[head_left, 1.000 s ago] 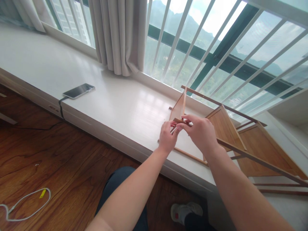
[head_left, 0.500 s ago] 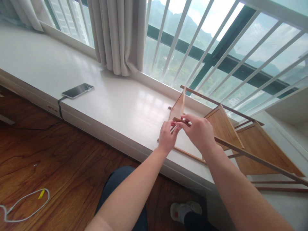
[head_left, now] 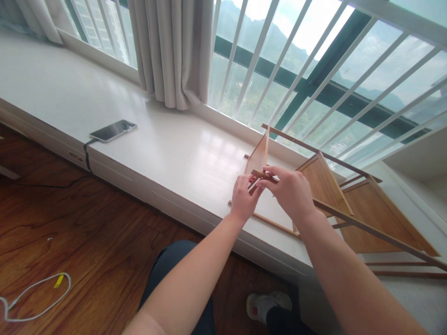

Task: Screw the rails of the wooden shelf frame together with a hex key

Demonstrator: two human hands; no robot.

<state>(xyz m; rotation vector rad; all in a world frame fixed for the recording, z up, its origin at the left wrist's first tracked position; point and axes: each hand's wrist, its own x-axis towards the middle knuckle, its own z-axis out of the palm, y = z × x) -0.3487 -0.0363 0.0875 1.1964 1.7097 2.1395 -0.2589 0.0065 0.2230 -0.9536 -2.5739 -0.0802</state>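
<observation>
A brown wooden shelf rack (head_left: 323, 179) with several flat panels lies on its side on the white window ledge. My right hand (head_left: 291, 188) is closed around the end of its near wooden rail (head_left: 352, 217), thumb and fingers on either side. Close against that rail end, my left hand (head_left: 243, 195) is pinched shut. What lies between its fingertips is too small and covered to make out. The end panel (head_left: 257, 152) of the rack stands just behind my fingers. My hands hide part of the rail.
A phone or tablet (head_left: 113, 130) with a dark cable lies on the white ledge (head_left: 174, 153) to the left. Curtain (head_left: 171, 51) and white window bars (head_left: 258, 51) stand behind. A white cable (head_left: 38, 281) lies on the wooden floor; a shoe (head_left: 260, 306) shows below.
Both hands stay at the rail end. My right hand has shifted very slightly to the right, and my left fingers have moved a little. The rack lies as before.
</observation>
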